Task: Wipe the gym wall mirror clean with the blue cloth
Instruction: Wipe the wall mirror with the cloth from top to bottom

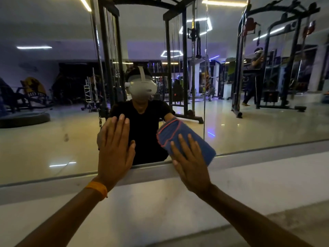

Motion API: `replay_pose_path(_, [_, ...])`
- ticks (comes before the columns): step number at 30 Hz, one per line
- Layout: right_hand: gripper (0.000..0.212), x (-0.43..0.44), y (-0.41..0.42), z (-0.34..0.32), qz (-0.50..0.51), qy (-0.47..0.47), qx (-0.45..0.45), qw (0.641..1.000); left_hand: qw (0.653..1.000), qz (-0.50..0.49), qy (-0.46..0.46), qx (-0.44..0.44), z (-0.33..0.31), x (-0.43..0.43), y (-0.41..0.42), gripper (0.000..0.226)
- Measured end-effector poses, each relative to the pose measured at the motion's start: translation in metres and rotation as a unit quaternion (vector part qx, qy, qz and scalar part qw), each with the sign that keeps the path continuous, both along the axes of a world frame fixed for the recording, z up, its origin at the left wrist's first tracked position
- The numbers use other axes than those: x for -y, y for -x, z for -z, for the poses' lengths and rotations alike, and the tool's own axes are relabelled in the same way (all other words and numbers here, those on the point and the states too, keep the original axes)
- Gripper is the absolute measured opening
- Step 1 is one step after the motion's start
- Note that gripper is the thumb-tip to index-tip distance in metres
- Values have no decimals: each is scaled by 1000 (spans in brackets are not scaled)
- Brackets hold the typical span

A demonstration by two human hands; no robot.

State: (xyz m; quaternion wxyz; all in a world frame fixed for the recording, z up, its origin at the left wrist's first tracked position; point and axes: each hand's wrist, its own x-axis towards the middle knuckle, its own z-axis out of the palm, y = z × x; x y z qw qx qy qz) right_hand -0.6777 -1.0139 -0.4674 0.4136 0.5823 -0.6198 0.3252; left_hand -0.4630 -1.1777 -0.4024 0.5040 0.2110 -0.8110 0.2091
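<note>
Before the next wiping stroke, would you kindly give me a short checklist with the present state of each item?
1. Blue cloth lies flat against the mirror: ok.
2. Right hand presses the cloth with straight fingers: ok.
3. Left hand is off the glass, so it leaves no prints: not ok, its palm lies flat on it.
4. Smudge left of the left hand is wiped away: not ok, not yet wiped.
5. Cloth face against the glass is clean: cannot tell, it is hidden.

Folded blue cloth (178, 130), red-edged, lies flat against the seemingly smudged mirror (53, 143), near its bottom.
</note>
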Motion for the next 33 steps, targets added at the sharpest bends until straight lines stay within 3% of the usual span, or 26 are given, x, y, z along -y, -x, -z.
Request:
replay_pose_path(3, [55,-17,34,-9,8,-58,-120,991,1000,14,10,7,1,3,-6,68])
replay_pose_path(7, [59,-71,93,0,53,-54,-77,994,999,31,-3,19,3,3,-13,68])
replay_pose_path(10, [64,-62,71,7,15,-54,-46,997,999,28,-2,21,5,1,-12,69])
replay_pose_path(14, [62,-8,13,-9,-50,-128,-174,975,1000,12,12,16,8,2,-8,70])
replay_pose_path(16, [59,-11,24,-19,-43,-128,-191,972,1000,11,16,16,8,2,-9,69])
replay_pose_path(21, [63,-78,98,3,37,-103,-97,989,999,27,15,44,7,6,-21,66])
replay_pose_path(24, [61,-67,79,4,32,-80,-50,995,998,22,24,46,10,7,-21,67])
replay_pose_path(30, [63,-18,36,-35,21,-98,-149,984,999,24,36,18,11,9,-15,70])
replay_pose_path(33, [57,-42,65,-35,37,-49,-99,993,999,29,36,21,10,11,-17,69])
